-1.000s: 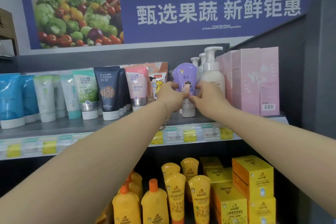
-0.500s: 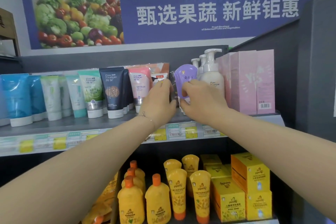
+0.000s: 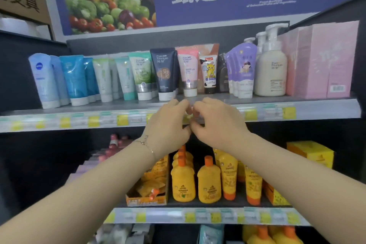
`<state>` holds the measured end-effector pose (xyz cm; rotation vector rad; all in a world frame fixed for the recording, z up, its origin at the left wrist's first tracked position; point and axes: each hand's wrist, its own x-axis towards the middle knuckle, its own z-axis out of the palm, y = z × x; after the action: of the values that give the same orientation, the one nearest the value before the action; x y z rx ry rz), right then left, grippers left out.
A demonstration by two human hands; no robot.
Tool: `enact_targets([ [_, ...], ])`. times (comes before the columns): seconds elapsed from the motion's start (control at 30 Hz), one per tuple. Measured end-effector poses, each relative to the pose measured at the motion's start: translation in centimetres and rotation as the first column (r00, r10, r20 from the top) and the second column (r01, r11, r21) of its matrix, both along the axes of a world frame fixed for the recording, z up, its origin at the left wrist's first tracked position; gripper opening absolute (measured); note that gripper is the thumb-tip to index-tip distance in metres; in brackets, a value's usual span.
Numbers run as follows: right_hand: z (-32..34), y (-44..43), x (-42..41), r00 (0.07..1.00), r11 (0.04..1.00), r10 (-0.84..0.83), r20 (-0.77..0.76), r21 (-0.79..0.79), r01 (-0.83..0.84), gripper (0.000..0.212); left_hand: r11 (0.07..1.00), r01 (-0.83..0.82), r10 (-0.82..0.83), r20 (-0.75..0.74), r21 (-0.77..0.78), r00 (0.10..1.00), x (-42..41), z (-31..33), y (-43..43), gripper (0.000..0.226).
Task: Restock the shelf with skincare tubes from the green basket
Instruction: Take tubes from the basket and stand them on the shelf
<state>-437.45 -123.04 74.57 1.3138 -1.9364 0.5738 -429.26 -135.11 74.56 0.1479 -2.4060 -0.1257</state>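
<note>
- Left hand (image 3: 168,125): fingers loosely curled, nothing held; bracelet (image 3: 147,145) on the wrist.
- Right hand (image 3: 219,125): just beside the left, fingertips nearly meeting it, also loosely curled and empty.
- Shelf (image 3: 316,108): its front edge runs directly behind both hands.
- Purple tubes (image 3: 244,69): upright in a row on the shelf, above and right of the hands, apart from them.
- Pump bottles (image 3: 271,69): just right of the purple tubes.
- Pink boxes (image 3: 324,61): further right.
- Other tubes (image 3: 99,79): upright, above and left of the hands.
- Yellow bottles (image 3: 183,180): on the lower shelf, below the hands.
</note>
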Motion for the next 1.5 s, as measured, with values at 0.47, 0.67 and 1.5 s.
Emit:
enact_targets([
  [0.47,-10.3,-4.2,6.2,0.973,0.997,-0.007,0.229,0.072,-0.01,0.018,0.965,-0.187,0.213,0.133,-0.186,0.968,8.0,-11.8,-6.0,0.027],
  [0.67,-15.7,-5.3,8.2,0.966,0.98,-0.064,0.249,0.198,0.014,0.021,0.973,-0.145,0.186,0.237,-0.178,0.954,10.0,-17.7,-6.8,0.032],
  [1.5,-30.4,-3.3,13.6,0.76,0.805,-0.309,0.571,0.583,-0.11,0.025,0.985,-0.036,-0.065,0.558,0.168,0.827,14.8,-33.3,-3.4,0.027],
])
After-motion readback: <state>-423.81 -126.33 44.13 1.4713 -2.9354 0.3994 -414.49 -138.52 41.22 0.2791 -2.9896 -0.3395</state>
